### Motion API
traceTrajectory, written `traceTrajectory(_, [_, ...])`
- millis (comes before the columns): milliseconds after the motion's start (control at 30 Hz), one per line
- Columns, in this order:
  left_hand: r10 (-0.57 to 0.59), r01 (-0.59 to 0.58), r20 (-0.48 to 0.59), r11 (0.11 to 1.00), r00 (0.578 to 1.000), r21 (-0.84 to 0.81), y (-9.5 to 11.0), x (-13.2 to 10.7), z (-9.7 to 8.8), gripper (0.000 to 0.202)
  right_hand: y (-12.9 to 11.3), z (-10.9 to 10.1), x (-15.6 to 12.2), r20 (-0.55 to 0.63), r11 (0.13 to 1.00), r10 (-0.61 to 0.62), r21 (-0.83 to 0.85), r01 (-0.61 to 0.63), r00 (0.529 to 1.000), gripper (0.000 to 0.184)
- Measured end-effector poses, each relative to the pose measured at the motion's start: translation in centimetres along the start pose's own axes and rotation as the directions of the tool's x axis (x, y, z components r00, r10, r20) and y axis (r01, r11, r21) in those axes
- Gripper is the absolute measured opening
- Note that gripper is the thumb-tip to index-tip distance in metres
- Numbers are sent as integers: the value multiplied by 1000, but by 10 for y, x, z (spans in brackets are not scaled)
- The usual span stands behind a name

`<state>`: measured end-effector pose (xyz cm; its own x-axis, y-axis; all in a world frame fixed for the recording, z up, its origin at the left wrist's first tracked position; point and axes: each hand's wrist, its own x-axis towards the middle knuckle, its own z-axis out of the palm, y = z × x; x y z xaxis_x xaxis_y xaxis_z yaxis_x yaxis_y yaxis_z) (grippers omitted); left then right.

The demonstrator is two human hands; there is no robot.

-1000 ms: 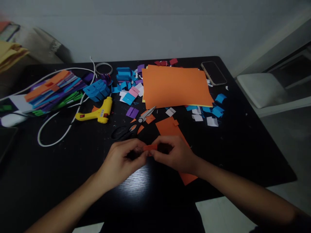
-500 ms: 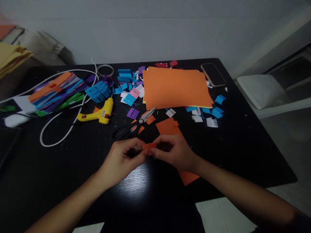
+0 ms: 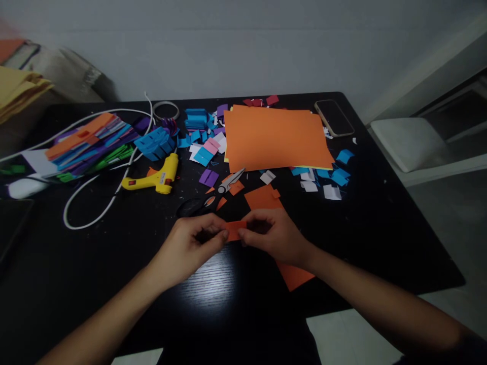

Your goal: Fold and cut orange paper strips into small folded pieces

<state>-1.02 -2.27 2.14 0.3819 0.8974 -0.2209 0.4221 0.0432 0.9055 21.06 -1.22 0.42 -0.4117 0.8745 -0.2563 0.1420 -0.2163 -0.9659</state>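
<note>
A small piece of orange paper (image 3: pixel 235 231) is pinched between both hands above the black table. My left hand (image 3: pixel 196 246) grips its left end between thumb and fingers. At the other end, the thumb and fingers of my right hand (image 3: pixel 276 235) are closed on it. Partly under my right hand and wrist lies an orange paper strip (image 3: pixel 296 276), with a small orange scrap at its upper end. Just beyond my left hand rest scissors (image 3: pixel 223 188) with dark handles, their blades pointing away to the right.
A yellow glue gun (image 3: pixel 152 181) lies left of the scissors, near a looped white cable (image 3: pixel 68 203). Orange sheets (image 3: pixel 277 137) are stacked at the back, beside a phone (image 3: pixel 334 117). Folded coloured paper (image 3: pixel 87 144) is piled at left; blue pieces (image 3: pixel 340 176) lie at right.
The orange paper piece now shows a flatter, broader face between my fingers. Both hands have shifted only slightly, still holding it.
</note>
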Motion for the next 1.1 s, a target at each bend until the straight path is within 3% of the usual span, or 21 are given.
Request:
traceTrajectory(333, [23,-23,27,1000,999,19,0,-1,1,27,0,1,0,10,1000,0,-11,0,1000,13])
traceTrajectory(900, [-1,4,21,992,1000,-125,1,0,-4,16,2,-2,2,-61,1000,-14,3,14,998,15])
traceTrajectory(1100, [-19,19,-4,999,1000,-43,0,1,-3,22,0,-1,2,-48,1000,-5,14,6,999,15])
